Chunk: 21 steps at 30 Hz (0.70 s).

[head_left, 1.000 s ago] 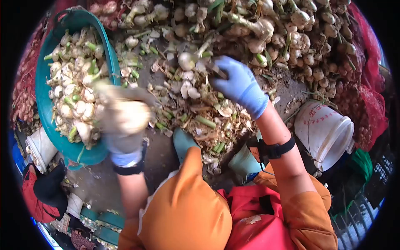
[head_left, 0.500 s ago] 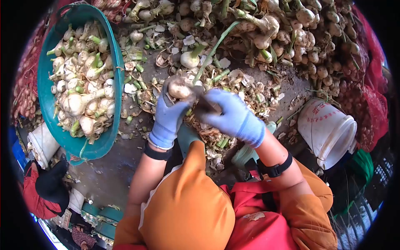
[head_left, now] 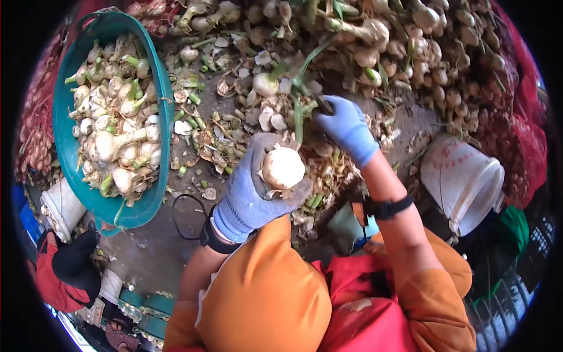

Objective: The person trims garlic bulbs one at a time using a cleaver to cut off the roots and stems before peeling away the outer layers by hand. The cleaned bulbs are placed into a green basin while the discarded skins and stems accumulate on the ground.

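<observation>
My left hand [head_left: 237,196], in a blue knit glove with a dirt-stained palm, cups a pale onion-like bulb [head_left: 284,168] with its smooth round face up. Up and to the right, my gloved right hand [head_left: 347,126] is closed around a small dark knife [head_left: 323,105], whose blade is mostly blurred. A blurred green leaf [head_left: 298,120] is just left of the knife. Another bulb with a green stalk [head_left: 265,85] lies on the ground ahead of my left hand. Peelings and cut stalks [head_left: 328,170] litter the ground between and beneath my hands.
A teal tub [head_left: 166,129] of trimmed bulbs stands on the left. Untrimmed bulbs [head_left: 422,53] are heaped at the back right. A white bucket [head_left: 448,182] lies tipped on the right. A person in red [head_left: 56,273] is at lower left.
My hands have moved apart: the left has come down and right, turning the bulb's pale face up, while the right has moved up and right with the knife. A dark loop shows beside my left wrist.
</observation>
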{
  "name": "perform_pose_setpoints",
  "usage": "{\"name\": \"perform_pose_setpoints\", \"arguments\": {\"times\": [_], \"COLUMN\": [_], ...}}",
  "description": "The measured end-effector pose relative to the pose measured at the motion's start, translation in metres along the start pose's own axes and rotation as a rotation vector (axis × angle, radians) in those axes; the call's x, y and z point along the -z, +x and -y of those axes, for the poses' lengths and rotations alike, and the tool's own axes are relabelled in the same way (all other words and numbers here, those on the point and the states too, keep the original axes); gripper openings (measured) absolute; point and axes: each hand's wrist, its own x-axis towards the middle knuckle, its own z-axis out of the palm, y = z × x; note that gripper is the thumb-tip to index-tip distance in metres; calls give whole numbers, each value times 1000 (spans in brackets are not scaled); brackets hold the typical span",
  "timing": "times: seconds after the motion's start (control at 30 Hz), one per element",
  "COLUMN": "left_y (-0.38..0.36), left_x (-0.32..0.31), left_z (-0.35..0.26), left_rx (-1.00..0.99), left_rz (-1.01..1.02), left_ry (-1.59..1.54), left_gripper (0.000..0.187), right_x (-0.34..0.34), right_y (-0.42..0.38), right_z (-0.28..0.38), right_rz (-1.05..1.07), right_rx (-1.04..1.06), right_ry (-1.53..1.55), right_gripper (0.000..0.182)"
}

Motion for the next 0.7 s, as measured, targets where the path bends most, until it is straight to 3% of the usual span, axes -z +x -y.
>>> {"name": "perform_pose_setpoints", "arguments": {"times": [0.03, 0.1, 0.13, 0.17, 0.2, 0.23, 0.27, 0.33, 0.4, 0.47, 0.5, 0.53, 0.6, 0.67, 0.7], "left_y": [3, 0, 2, 3, 1, -3, -27, -13, 4, -3, -1, 1, 14, 6, 9], "left_x": [0, -11, -17, -18, -15, -10, -13, 16, 50, 90, 91, 83, 54, 15, -4], "left_z": [9, 35, 40, 45, 45, 46, 70, 46, 20, 25, 32, 35, 31, 73, 70], "left_rx": [7, 125, 73, 285, 513, 539, 627, 523, 440, 125, -75, -63, 337, 558, 566], "left_rz": [-72, -109, -188, -245, -279, -319, -358, -350, -610, -264, -155, -137, -298, -219, -274], "left_ry": [47, 49, -44, -533, -1027, -1149, -997, -732, -1080, -1682, -1892, -1841, -1572, -1349, -1352], "left_gripper": [76, 85, 76, 72, 68, 60, 49, 41, 43, 46, 49, 57, 65, 55, 53], "right_x": [-6, 2, 7, 16, 7, 11, 20, 20, 23, 24, 21, 10, -8, -17, -21], "right_y": [4, -20, -23, -26, -28, -29, -26, 3, 13, 25, 33, 49, 68, 53, 36], "right_z": [-11, 31, 48, 68, 73, 72, 76, 48, 30, 47, 59, 55, 63, 70, 72], "right_rz": [188, 312, 384, 422, 237, 185, 135, 370, 148, -111, -123, -184, -14, 27, -36], "right_rx": [-172, -238, -265, -239, 135, 300, 461, 178, 239, 415, 462, 544, 340, 303, 391], "right_ry": [414, 657, 778, 672, 496, 196, -107, -364, -299, -135, -86, -176, -242, -215, -105], "right_gripper": [23, 29, 30, 30, 27, 25, 23, 25, 26, 25, 24, 26, 26, 23, 22]}}
